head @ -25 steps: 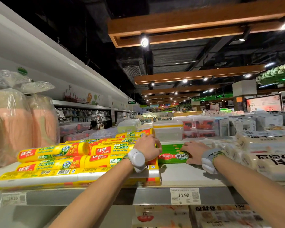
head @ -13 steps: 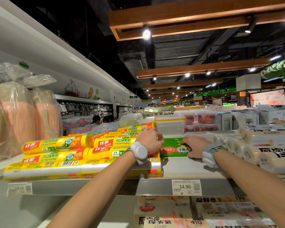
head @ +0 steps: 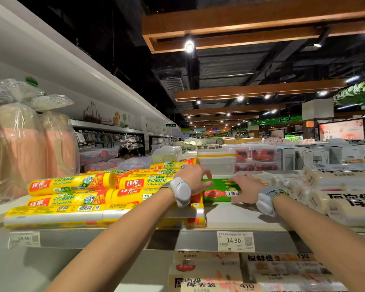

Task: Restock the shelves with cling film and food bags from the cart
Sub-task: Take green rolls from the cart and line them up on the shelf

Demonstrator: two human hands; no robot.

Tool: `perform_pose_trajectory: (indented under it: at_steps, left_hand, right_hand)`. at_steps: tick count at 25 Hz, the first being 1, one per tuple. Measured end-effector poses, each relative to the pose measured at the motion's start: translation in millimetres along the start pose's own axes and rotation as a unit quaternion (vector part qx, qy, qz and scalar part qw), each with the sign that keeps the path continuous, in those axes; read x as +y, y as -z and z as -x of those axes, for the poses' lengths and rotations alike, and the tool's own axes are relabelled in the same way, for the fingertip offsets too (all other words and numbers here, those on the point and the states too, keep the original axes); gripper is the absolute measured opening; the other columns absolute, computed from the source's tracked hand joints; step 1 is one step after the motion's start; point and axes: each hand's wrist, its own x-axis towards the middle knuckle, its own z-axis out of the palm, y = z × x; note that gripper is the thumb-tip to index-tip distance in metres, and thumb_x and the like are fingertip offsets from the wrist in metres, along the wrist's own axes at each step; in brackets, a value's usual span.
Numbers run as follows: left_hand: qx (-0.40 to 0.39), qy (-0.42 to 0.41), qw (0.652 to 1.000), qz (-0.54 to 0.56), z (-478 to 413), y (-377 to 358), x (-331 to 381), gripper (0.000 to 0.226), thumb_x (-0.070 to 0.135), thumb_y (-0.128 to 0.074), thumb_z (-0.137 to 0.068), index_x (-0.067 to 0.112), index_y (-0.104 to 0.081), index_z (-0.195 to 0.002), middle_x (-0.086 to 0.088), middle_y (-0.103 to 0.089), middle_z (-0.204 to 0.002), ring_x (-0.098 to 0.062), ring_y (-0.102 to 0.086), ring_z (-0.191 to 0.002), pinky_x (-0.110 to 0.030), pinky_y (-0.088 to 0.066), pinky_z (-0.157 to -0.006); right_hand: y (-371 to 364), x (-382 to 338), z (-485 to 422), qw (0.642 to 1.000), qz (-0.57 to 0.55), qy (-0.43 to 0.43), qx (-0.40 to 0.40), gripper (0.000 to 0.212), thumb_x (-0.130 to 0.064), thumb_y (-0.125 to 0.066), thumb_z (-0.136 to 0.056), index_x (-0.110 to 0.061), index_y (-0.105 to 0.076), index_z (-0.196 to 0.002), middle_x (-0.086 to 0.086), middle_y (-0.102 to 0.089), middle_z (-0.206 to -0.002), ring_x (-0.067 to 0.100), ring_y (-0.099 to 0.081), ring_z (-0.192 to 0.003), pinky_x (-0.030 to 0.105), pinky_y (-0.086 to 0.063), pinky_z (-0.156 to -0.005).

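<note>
A green box of cling film lies flat on the top shelf, between stacked yellow Glad food bag rolls on the left and white food bag packs on the right. My left hand has its fingers curled over the box's left end. My right hand lies on the box's right part with fingers spread, the thumb against its front face. Both wrists wear bands. The cart is out of view.
A price tag reading 14.90 hangs on the shelf's front rail. Wrapped pink and beige bundles stand at far left. Clear lidded containers sit behind the green box. More food bag packs fill the shelf below.
The camera has dropped slightly and moved closer. Both hands have slid a little farther onto the green box, which stays about where it was on the shelf.
</note>
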Motion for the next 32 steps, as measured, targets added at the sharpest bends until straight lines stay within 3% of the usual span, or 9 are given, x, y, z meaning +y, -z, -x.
perform_pose_trajectory:
  at_steps: [3, 6, 12, 14, 17, 21, 24, 28, 32]
  left_hand:
    - [0.037, -0.007, 0.999, -0.026, 2, 2, 9, 0.039, 0.047, -0.056, -0.095, 0.026, -0.055, -0.127, -0.005, -0.054, -0.13, -0.025, -0.047, -0.123, -0.041, -0.044, -0.098]
    - [0.117, 0.002, 0.987, 0.11, 4, 4, 23, 0.031, 0.038, -0.057, -0.095, 0.025, -0.056, -0.124, -0.004, -0.055, -0.128, -0.023, -0.05, -0.121, -0.041, -0.044, -0.1]
    - [0.213, -0.032, 0.881, 0.422, 5, 15, 82, 0.011, 0.017, -0.059, -0.092, 0.023, -0.063, -0.101, 0.005, -0.061, -0.103, -0.003, -0.056, -0.087, -0.019, -0.046, -0.077]
    - [0.228, -0.057, 0.84, 0.49, 9, 15, 102, 0.013, 0.013, -0.061, -0.089, 0.025, -0.061, -0.094, 0.003, -0.063, -0.1, 0.001, -0.056, -0.084, -0.022, -0.049, -0.08]
    - [0.222, -0.069, 0.792, 0.565, 20, 6, 138, 0.014, 0.013, -0.058, -0.084, 0.02, -0.062, -0.096, -0.001, -0.065, -0.098, -0.013, -0.061, -0.088, -0.028, -0.05, -0.086]
    - [0.177, -0.12, 0.765, 0.607, 69, -6, 201, 0.039, -0.009, -0.036, -0.08, 0.015, -0.057, -0.102, -0.006, -0.059, -0.104, -0.018, -0.057, -0.095, -0.023, -0.046, -0.086]
    - [0.099, -0.165, 0.765, 0.614, 125, -15, 264, 0.045, -0.012, -0.03, -0.081, 0.019, -0.048, -0.107, -0.009, -0.053, -0.115, -0.017, -0.052, -0.103, -0.028, -0.043, -0.089]
    - [0.015, -0.151, 0.767, 0.624, 177, -34, 346, 0.039, -0.003, -0.037, -0.076, 0.015, -0.051, -0.108, -0.012, -0.055, -0.114, -0.02, -0.052, -0.101, -0.033, -0.045, -0.088]
    - [-0.068, -0.171, 0.771, 0.61, 243, -72, 438, 0.036, 0.0, -0.049, -0.071, 0.014, -0.056, -0.103, -0.018, -0.057, -0.11, -0.027, -0.056, -0.096, -0.04, -0.05, -0.087]
  right_hand:
    - [15, -12, 10, 0.998, -0.056, -0.008, 0.038, 0.056, -0.042, -0.064, -0.088, -0.023, -0.047, -0.138, 0.001, -0.044, -0.143, 0.023, -0.029, -0.136, 0.044, -0.037, -0.107]
    - [28, -21, 27, 0.989, -0.121, -0.02, 0.086, 0.044, -0.035, -0.064, -0.091, -0.024, -0.054, -0.132, -0.001, -0.046, -0.142, 0.018, -0.034, -0.134, 0.037, -0.033, -0.108]
    - [56, -37, 76, 0.933, -0.28, -0.078, 0.211, 0.03, -0.018, -0.063, -0.09, -0.022, -0.062, -0.119, -0.008, -0.063, -0.114, 0.006, -0.056, -0.103, 0.022, -0.043, -0.089]
    - [65, -43, 103, 0.914, -0.305, -0.096, 0.251, 0.026, -0.01, -0.062, -0.089, -0.022, -0.063, -0.112, -0.013, -0.063, -0.1, 0.004, -0.058, -0.096, 0.018, -0.045, -0.085]
    - [62, -47, 162, 0.878, -0.323, -0.139, 0.325, 0.021, -0.008, -0.062, -0.086, -0.019, -0.065, -0.104, -0.009, -0.066, -0.094, 0.007, -0.061, -0.088, 0.02, -0.049, -0.081]
    - [49, -44, 258, 0.851, -0.35, -0.185, 0.345, 0.017, -0.006, -0.061, -0.088, -0.014, -0.066, -0.103, 0.004, -0.067, -0.091, 0.013, -0.061, -0.078, 0.034, -0.054, -0.075]
    - [48, -40, 341, 0.852, -0.357, -0.224, 0.311, 0.019, -0.004, -0.059, -0.09, -0.013, -0.063, -0.106, 0.009, -0.064, -0.098, 0.011, -0.059, -0.078, 0.026, -0.056, -0.07]
    - [48, -22, 443, 0.847, -0.367, -0.279, 0.264, 0.015, -0.006, -0.06, -0.093, -0.018, -0.06, -0.103, 0.007, -0.06, -0.097, 0.014, -0.059, -0.074, 0.024, -0.056, -0.062]
    - [28, 3, 558, 0.819, -0.363, -0.37, 0.247, 0.021, -0.008, -0.059, -0.094, -0.006, -0.059, -0.115, 0.005, -0.061, -0.085, 0.018, -0.059, -0.071, 0.026, -0.055, -0.058]
